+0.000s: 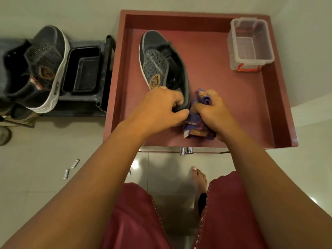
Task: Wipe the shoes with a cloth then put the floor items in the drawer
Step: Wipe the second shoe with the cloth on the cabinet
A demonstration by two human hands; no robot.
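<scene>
1. your left hand (162,105) is clamped on the heel collar of a grey shoe (161,62), thumb on the outside and fingers curled over the rim, above the open red drawer (280,97).
2. your right hand (213,112) is closed round a bunched purple cloth (195,123); the cloth sits just beside the shoe's heel and seems to touch it, though the contact is partly hidden by your fingers.
3. the two hands are close together, almost meeting at the heel.
4. the shoe's long axis runs away from you, heel at your hands, toe pointing to the far side of the drawer and leaning a little left. whether the sole rests on the drawer floor or is lifted off it, i cannot tell.
5. so the surface yet to be wiped lies forward of the cloth hand, along the shoe's right flank; your right hand is the nearer one for that stroke, and the left serves as the anchor.
6. a clear plastic box (250,44) with an orange latch stands in the far right corner of the drawer, well apart from the shoe.
7. the second shoe (45,67) lies to your left, propped on a dark rack beside a black tray (81,70).
8. two small batteries (71,168) lie on the pale floor tiles to your left, near your left forearm and outside the drawer.
</scene>
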